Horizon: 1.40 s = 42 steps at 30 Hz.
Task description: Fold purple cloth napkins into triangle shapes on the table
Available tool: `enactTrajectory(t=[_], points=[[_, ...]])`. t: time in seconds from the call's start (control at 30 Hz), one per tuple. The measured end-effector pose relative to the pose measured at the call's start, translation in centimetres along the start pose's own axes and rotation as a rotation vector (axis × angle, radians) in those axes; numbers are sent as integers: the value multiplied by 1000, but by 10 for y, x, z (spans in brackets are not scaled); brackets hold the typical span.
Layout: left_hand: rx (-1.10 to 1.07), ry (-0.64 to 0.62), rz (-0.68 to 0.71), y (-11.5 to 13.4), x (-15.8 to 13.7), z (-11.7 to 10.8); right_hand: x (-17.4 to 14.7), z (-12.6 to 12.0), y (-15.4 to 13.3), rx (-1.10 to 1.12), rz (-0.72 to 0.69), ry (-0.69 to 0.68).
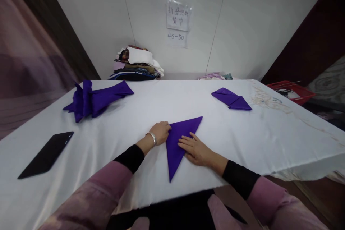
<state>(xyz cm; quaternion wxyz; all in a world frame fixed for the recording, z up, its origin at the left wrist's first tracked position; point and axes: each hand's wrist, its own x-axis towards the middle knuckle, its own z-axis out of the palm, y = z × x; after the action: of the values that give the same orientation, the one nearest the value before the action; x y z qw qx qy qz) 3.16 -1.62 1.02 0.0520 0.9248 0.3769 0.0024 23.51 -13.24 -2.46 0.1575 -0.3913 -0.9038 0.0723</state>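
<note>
Item 1: purple napkin (175,147), qty 1, folded to a triangle, flat on white tablecloth (161,100), between both hands. Long edge approx. 1 to 7 o'clock; remaining corner approx. 11. L hand (160,133) at that corner, fingers bent over edge; pinched or merely resting, cannot tell. R hand (198,151) on long edge, approx. 4 o'clock, fingers spread flat, nothing clasped. Both equally near, i.e. touching.

From item 1: 2nd folded purple napkin (231,99), approx. 2 o'clock, untouched. Crumpled purple cloth bundle (93,100), 10 o'clock. Black tablet-like slab (47,154), 9 o'clock. Stacked clothes (138,66), 11 o'clock, beyond table edge.

Containers: red basket (307,96), between 2 & 3 o'clock; white & dark contents, too small to ID.
</note>
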Motion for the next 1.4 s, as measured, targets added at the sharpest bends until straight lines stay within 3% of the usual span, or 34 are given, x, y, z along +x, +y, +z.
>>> enactTrajectory(t=[0.2, 0.43, 0.5, 0.67, 0.77, 0.97, 1.17, 1.4], points=[[-87, 84, -20, -6, -38, 10, 7, 0, -14, 30, -115, -12], [-160, 226, 67, -13, -50, 21, 9, -4, -35, 238, -160, 201], [-197, 242, 105, -17, -51, 22, 10, -3, -36, 416, -50, 302], [-281, 199, 87, -25, -52, 20, 17, -1, -16, 1000, 621, 567], [-346, 174, 21, -25, -47, 16, 23, -3, 3, 1283, 831, 631], [-375, 229, -94, -16, -30, 19, 27, -7, 23, 1409, 998, 527], [-361, 268, -89, -15, -25, 26, 26, -9, 34, 1424, 1008, 391], [-351, 242, -47, -17, -24, 22, 35, -18, 47, 1394, 1038, 331]])
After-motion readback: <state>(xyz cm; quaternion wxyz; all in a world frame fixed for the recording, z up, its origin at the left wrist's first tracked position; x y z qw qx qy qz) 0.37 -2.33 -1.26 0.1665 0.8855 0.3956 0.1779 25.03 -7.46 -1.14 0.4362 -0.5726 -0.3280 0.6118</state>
